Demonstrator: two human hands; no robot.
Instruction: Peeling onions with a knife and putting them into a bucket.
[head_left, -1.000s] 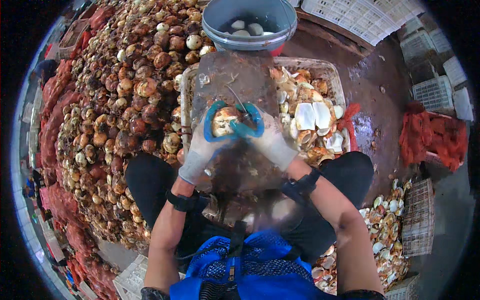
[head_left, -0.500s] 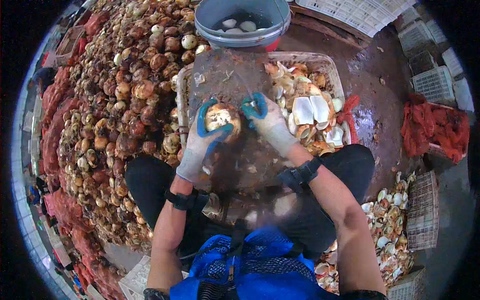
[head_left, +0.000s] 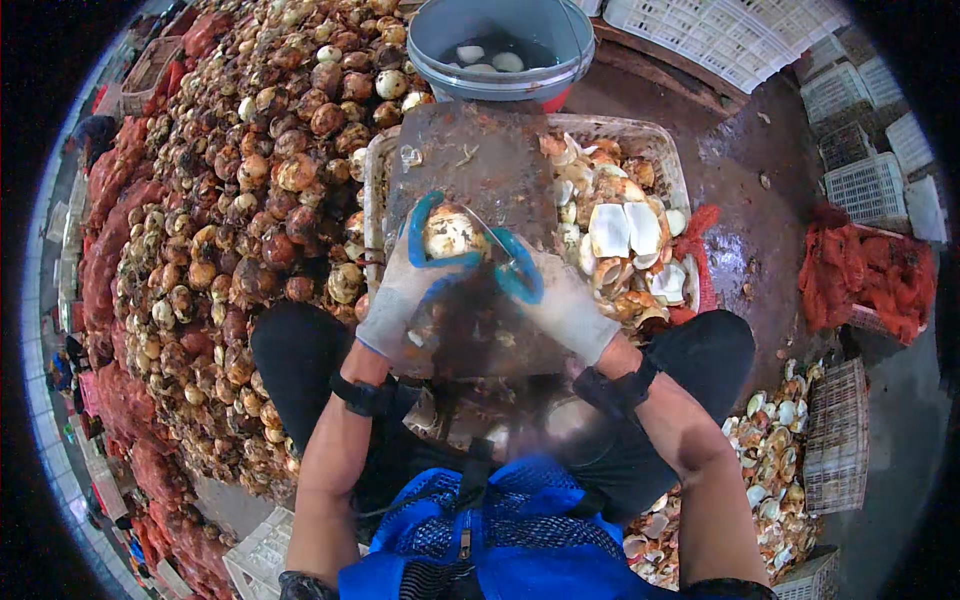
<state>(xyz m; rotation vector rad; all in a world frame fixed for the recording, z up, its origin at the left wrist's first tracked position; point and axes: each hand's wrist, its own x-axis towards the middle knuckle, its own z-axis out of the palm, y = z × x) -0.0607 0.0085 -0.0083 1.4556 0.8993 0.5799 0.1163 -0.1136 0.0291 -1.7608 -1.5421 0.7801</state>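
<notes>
In my left hand [head_left: 408, 288], gloved in white and blue, is an onion [head_left: 449, 236] with pale flesh and brown patches. The fingers and thumb wrap round it just above a dark, dirty board [head_left: 480, 325]. My right hand [head_left: 556, 297], in a matching glove, is closed on a small knife. The knife's thin blade [head_left: 488, 230] points up and left, at the onion's right side; its handle is mostly hidden by the fingers. Whether the edge has cut in, I cannot tell.
Under the board a crate [head_left: 672, 160] holds peels and trimmings. Beyond it stands a grey bucket [head_left: 425, 55] with white onions in water. A large onion heap [head_left: 230, 240] fills the left. At right lie red mesh sacks [head_left: 870, 275], a crate [head_left: 837, 435] and spilled peels [head_left: 775, 470].
My right hand has turned and come down, bringing the knife blade from above the board to the onion. The onion stays in my left hand. The whole view has shifted slightly.
</notes>
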